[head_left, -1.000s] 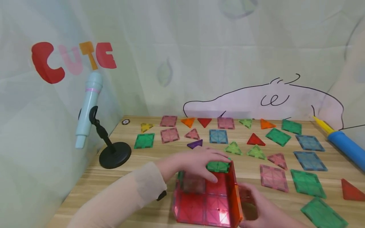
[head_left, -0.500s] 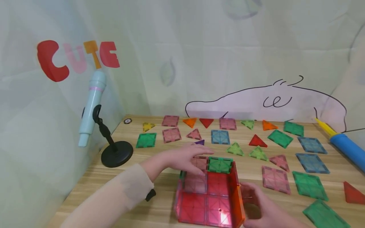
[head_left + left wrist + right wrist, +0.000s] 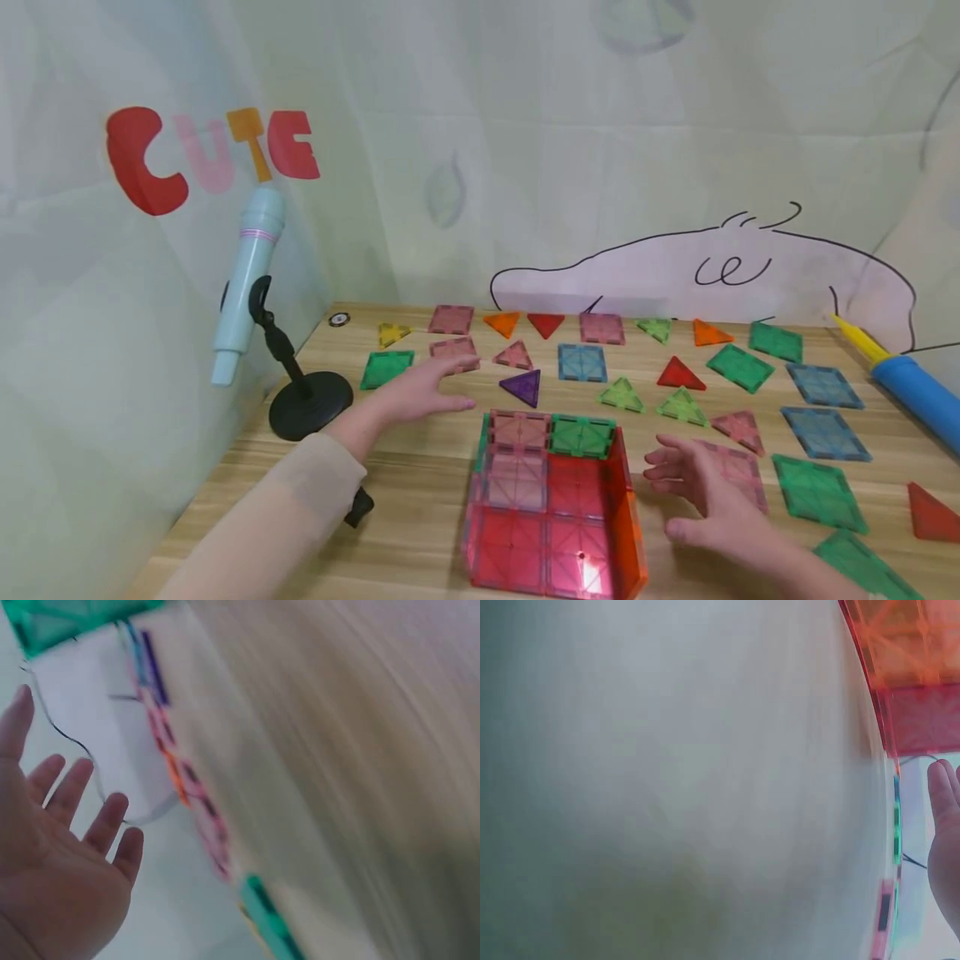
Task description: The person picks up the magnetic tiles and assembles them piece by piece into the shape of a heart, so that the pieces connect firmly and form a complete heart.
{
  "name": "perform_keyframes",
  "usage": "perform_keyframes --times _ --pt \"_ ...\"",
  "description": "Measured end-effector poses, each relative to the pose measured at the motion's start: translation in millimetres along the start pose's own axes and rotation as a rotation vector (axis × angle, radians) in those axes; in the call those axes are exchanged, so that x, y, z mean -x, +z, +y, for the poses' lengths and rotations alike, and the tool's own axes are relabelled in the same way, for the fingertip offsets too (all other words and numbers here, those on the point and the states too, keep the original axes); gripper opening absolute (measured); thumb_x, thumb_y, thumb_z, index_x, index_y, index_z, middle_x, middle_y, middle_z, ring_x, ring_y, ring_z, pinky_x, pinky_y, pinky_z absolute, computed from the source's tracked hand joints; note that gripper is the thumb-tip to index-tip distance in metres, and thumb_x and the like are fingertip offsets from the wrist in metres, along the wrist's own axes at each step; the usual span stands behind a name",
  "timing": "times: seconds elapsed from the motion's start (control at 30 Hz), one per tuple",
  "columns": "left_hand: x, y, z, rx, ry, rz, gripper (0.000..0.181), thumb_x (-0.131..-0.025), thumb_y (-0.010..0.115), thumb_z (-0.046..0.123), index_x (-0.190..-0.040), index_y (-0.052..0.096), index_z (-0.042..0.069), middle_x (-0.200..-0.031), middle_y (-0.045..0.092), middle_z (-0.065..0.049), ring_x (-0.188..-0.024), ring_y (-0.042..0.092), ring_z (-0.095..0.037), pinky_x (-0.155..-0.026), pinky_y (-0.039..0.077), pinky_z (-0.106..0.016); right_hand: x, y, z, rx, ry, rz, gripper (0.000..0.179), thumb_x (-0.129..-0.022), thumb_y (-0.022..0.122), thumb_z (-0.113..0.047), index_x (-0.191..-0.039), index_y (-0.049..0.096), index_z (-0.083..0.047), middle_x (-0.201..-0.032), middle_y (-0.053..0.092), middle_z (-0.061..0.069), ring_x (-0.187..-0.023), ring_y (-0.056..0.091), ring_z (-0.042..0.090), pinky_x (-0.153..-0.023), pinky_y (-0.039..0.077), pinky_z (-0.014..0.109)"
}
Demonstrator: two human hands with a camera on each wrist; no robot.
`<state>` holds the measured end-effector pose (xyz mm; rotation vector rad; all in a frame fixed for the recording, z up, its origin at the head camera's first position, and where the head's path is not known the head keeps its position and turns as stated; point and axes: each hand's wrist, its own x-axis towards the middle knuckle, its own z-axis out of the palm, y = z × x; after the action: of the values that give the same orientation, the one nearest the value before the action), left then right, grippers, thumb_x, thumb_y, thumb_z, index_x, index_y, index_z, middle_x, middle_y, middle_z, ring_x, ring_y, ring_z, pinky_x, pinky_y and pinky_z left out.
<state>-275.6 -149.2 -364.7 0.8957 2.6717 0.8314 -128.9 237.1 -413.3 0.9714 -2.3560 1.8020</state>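
Note:
A topless box of translucent magnetic tiles (image 3: 512, 550) stands on the wooden table. Its floor is red and pink. The back wall has a pink tile (image 3: 519, 431) beside a green tile (image 3: 582, 437); red and orange tiles form the right wall. My left hand (image 3: 412, 392), fingers extended and holding nothing, is over the table left of the box's back corner. In the left wrist view its palm (image 3: 64, 862) faces the camera, fingers spread. My right hand (image 3: 708, 492) is apart from the orange tile (image 3: 632, 533), fingers slightly bent, overlapping a pink square tile (image 3: 738, 471).
Loose square and triangle tiles lie behind and right of the box, including a purple triangle (image 3: 522, 387) and a blue square (image 3: 582, 362). A toy microphone (image 3: 251, 279) on a black stand (image 3: 311, 406) is at left. A blue tube with yellow tip (image 3: 918, 392) lies at right.
My left hand has moved off the box's back wall to the left, uncovering the pink tile and the purple triangle. My right hand has come away from the right wall, rightward and up in view.

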Motion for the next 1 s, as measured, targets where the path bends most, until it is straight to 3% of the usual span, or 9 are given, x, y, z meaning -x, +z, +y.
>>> perform_keyframes --times 0.17,0.37,0.5,0.63,0.73,0.87,1.0 --pt "-0.4 2.4 -21.0 -0.110 -0.095 0.032 0.067 -0.090 0.062 0.035 -0.146 0.034 0.010 -0.147 0.035 -0.013 -0.134 0.026 -0.039 -0.106 0.013 -0.061 -4.2 -7 3 -0.002 -0.029 0.025 0.074 -0.080 0.065 0.009 -0.141 0.026 -0.001 -0.121 0.050 0.016 -0.106 0.056 0.021 -0.088 0.047 0.023" --pt "1.7 12.8 -32.2 -0.144 -0.246 -0.070 0.079 -0.087 0.063 0.044 -0.150 0.025 0.014 -0.148 0.034 -0.011 -0.135 0.019 -0.044 -0.105 0.012 -0.063 -6.7 -10 1 0.029 0.016 0.034 0.075 -0.078 0.065 0.012 -0.141 0.027 -0.002 -0.120 0.051 0.019 -0.105 0.057 0.021 -0.086 0.048 0.024" --pt "-0.2 15.2 -32.9 -0.147 -0.239 -0.047 0.079 -0.085 0.066 0.042 -0.149 0.027 0.014 -0.146 0.038 -0.009 -0.133 0.022 -0.043 -0.104 0.011 -0.064 -6.8 -12 0 0.049 0.028 0.042 0.076 -0.076 0.064 0.015 -0.140 0.027 -0.001 -0.119 0.051 0.019 -0.104 0.057 0.021 -0.086 0.048 0.024" --pt "-5.1 14.8 -37.0 -0.137 -0.243 0.009 0.083 -0.084 0.067 0.041 -0.150 0.023 0.015 -0.148 0.034 -0.009 -0.133 0.023 -0.041 -0.105 0.013 -0.062 -6.8 -13 1 0.037 0.019 0.037 0.076 -0.076 0.063 0.016 -0.140 0.027 -0.002 -0.120 0.052 0.015 -0.104 0.057 0.020 -0.086 0.048 0.024" --pt "-7.5 13.6 -43.5 -0.150 -0.262 0.015 0.085 -0.084 0.066 0.043 -0.151 0.020 0.015 -0.149 0.031 -0.012 -0.134 0.021 -0.044 -0.104 0.014 -0.063 -6.8 -13 2 0.028 0.003 0.028 0.077 -0.075 0.063 0.017 -0.141 0.027 -0.001 -0.121 0.052 0.014 -0.104 0.057 0.021 -0.086 0.048 0.025" --pt "-6.6 10.7 -48.1 -0.162 -0.278 0.014 0.081 -0.083 0.068 0.042 -0.148 0.028 0.016 -0.145 0.038 -0.012 -0.132 0.024 -0.044 -0.102 0.016 -0.064 -5.6 -14 3 0.031 0.033 0.039 0.075 -0.076 0.064 0.015 -0.140 0.028 -0.002 -0.119 0.053 0.015 -0.104 0.058 0.021 -0.085 0.049 0.025" --pt "-6.7 9.1 -46.5 -0.152 -0.253 0.054 0.074 -0.081 0.071 0.040 -0.143 0.038 0.018 -0.138 0.045 -0.009 -0.126 0.030 -0.039 -0.099 0.020 -0.061 -3.7 -17 1 0.053 0.072 0.060 0.074 -0.076 0.065 0.013 -0.139 0.030 -0.004 -0.118 0.053 0.018 -0.103 0.058 0.020 -0.084 0.049 0.024"
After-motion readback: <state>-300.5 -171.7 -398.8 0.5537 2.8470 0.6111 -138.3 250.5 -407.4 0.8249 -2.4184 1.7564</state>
